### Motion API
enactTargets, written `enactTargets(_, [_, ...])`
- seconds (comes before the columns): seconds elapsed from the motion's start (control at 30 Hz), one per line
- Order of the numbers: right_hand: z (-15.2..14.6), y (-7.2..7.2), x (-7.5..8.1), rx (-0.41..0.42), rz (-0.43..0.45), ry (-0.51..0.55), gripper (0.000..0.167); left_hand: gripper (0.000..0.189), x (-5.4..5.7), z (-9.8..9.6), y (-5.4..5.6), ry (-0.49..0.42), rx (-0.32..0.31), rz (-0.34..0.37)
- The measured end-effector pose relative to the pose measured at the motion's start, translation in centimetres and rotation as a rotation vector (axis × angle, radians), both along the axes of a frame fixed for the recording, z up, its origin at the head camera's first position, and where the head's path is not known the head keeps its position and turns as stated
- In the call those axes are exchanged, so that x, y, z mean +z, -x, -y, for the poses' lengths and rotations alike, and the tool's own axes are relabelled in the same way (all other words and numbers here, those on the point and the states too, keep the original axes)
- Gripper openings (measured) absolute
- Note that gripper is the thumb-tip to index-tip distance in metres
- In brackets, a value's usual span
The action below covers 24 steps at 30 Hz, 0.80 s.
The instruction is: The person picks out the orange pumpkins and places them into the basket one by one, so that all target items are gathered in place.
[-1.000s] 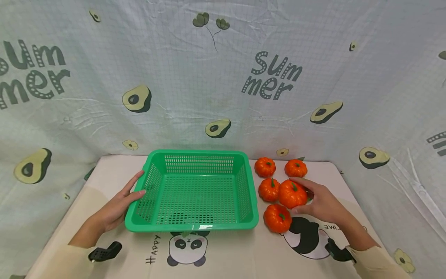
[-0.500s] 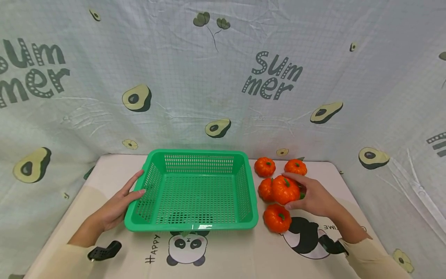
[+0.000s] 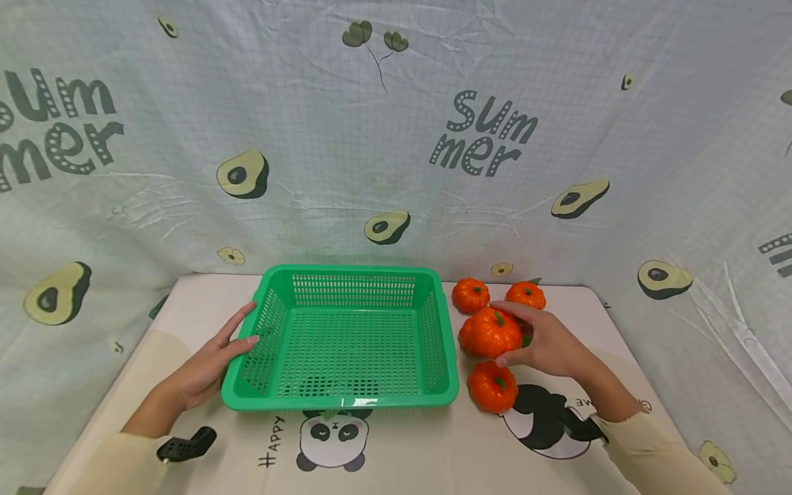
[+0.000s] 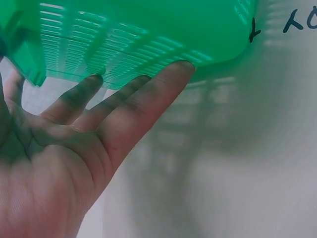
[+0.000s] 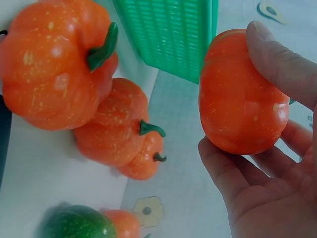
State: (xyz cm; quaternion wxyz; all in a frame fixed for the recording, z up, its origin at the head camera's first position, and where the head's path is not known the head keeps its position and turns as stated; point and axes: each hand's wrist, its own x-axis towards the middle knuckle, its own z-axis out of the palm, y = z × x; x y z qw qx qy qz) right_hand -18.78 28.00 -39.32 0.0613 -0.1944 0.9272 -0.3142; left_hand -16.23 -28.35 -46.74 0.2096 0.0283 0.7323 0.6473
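My right hand (image 3: 544,344) holds an orange pumpkin (image 3: 493,333) with a green stem. In the right wrist view the thumb presses one side of that pumpkin (image 5: 242,99) and the fingers the other. It overlaps a second pumpkin (image 3: 465,338) behind it in the head view. Nearer me lies another pumpkin (image 3: 493,387), just below the right thumb. At the left, my left hand (image 3: 207,368) has its fingers extended against the side of a green plastic basket (image 3: 340,403). The left wrist view shows those fingertips (image 4: 183,67) right at the slotted wall.
Two more pumpkins, one near the basket (image 3: 471,296) and one farther right (image 3: 526,296), sit at the back of the table. A dark green rounded thing (image 5: 77,223) shows in the right wrist view. A printed curtain (image 3: 396,137) hangs behind the table.
My right hand has moved left with the pumpkin, toward the basket, so it now covers much of the pumpkin behind. The left hand and the basket have stayed in place.
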Motion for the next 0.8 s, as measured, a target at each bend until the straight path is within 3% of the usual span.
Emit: enactTargets(0.8, [2.2, 1.5, 0.7, 0.043, 0.013, 0.024, 0.085, 0.075, 0.2, -0.1, -0.3, 0.001, 0.007, -0.012])
